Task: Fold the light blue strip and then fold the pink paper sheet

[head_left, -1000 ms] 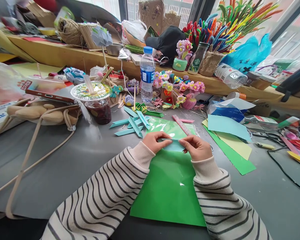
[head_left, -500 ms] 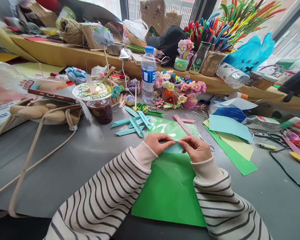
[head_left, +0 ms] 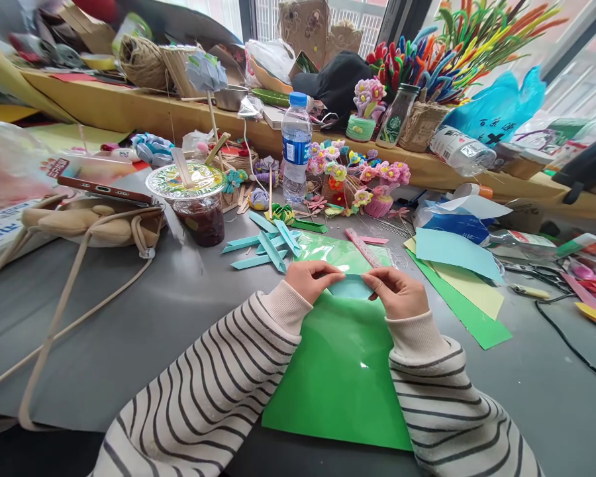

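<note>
Between my hands is a small light-blue piece of paper (head_left: 350, 287) with a folded strip along its top edge. My left hand (head_left: 312, 281) pinches its left end, and my right hand (head_left: 397, 290) pinches the right end. Both hands are above a green sheet (head_left: 338, 384) in a clear sleeve lying on the grey table. Several folded light-blue paper strips (head_left: 265, 245) lie in a loose pile beyond my left hand. A pink speckled strip (head_left: 361, 248) rests just beyond the paper.
To the left stand a lidded drink cup (head_left: 198, 212) and a beige bag (head_left: 89, 225) with trailing straps. A water bottle (head_left: 297, 152) stands at the back. Coloured paper sheets (head_left: 459, 255) and scissors (head_left: 539, 271) lie to the right. Craft flowers crowd the shelf's foot.
My hands have moved apart along the paper, the right one shifting slightly right. More of the light-blue paper and its folded top strip now shows between them.
</note>
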Available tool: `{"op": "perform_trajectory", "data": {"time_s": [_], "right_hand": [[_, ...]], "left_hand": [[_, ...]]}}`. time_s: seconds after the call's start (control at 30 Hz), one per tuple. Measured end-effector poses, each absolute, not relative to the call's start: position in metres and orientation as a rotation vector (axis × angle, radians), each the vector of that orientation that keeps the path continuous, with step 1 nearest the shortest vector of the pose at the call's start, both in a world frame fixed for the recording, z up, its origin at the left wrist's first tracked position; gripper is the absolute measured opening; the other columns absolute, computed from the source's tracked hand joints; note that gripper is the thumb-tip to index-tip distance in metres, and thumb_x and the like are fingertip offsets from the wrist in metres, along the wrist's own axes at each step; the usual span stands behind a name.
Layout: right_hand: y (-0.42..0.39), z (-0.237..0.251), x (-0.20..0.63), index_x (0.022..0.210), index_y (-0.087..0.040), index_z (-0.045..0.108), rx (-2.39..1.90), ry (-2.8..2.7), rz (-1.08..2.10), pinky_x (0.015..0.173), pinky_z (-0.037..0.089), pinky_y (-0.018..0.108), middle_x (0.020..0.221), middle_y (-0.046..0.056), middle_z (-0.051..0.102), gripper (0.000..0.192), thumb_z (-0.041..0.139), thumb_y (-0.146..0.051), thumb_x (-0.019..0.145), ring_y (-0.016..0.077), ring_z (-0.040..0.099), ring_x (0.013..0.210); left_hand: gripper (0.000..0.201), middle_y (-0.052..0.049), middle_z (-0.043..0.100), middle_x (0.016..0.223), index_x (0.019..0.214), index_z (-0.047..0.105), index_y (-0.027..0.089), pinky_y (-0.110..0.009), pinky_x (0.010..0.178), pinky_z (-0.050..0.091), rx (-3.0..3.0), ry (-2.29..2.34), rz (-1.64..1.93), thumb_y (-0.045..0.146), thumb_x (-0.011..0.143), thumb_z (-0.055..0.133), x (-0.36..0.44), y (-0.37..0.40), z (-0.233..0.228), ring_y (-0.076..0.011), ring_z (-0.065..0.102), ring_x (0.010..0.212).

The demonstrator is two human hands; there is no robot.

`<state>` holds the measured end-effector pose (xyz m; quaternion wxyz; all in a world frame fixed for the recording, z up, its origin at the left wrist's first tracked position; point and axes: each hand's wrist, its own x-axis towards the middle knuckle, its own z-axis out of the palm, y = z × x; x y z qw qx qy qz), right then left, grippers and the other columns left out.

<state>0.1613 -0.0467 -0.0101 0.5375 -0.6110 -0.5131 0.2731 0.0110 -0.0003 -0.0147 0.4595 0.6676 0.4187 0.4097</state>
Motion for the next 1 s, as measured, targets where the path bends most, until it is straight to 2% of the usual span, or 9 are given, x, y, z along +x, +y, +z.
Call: {"op": "perform_trajectory", "data": {"time_s": [0.1,0.3,0.53,0.8,1.0], "right_hand": [[-0.0464,-0.011,0.1627,0.062,-0.016,0.061,-1.458,-1.207,0.643,0.039,0.042,0.021,0.052,-0.001,0.057,0.015,0.062,-0.031,0.059,0.0088,0.049,0.037],[-0.0466,-0.0112,0.1626,0.061,-0.016,0.062,-1.464,-1.181,0.646,0.038,0.041,0.021,0.051,-0.002,0.057,0.014,0.062,-0.03,0.058,0.0077,0.047,0.035],[-0.0455,-0.0125,0.1655,0.062,-0.015,0.063,-1.498,-1.132,0.648,0.037,0.04,0.021,0.052,-0.001,0.058,0.02,0.062,-0.035,0.058,0.0101,0.051,0.035],[-0.0458,-0.0133,0.168,0.062,-0.016,0.062,-1.519,-1.174,0.619,0.037,0.04,0.021,0.046,-0.002,0.054,0.022,0.059,-0.038,0.06,0.0103,0.05,0.034],[-0.0455,-0.016,0.1695,0.065,-0.016,0.06,-1.516,-1.22,0.643,0.039,0.042,0.022,0.053,0.0,0.057,0.026,0.057,-0.041,0.061,0.011,0.051,0.038]], "left_hand": [[0.011,-0.003,0.065,0.067,0.065,0.065,0.014,-0.022,0.06,0.045,1.674,1.033,1.014,0.022,0.061,0.059,0.0106,0.0003,-0.0142,-0.0135,0.057,0.064],[0.018,-0.003,0.063,0.062,0.061,0.064,0.013,-0.021,0.054,0.045,1.578,1.041,0.984,0.03,0.057,0.063,0.0085,0.0009,-0.0155,-0.0128,0.056,0.058],[0.015,-0.002,0.063,0.065,0.069,0.065,0.015,-0.02,0.054,0.044,1.655,1.06,0.986,0.026,0.064,0.056,0.0073,0.0032,-0.0168,-0.0108,0.054,0.057],[0.021,-0.001,0.059,0.057,0.065,0.063,0.013,-0.021,0.051,0.044,1.58,1.089,0.991,0.033,0.061,0.058,0.0071,0.0036,-0.0183,-0.0103,0.051,0.052],[0.019,-0.004,0.062,0.066,0.07,0.062,0.012,-0.022,0.057,0.045,1.609,0.983,0.975,0.029,0.062,0.058,0.0063,0.0027,-0.0191,-0.0121,0.055,0.059]]}}
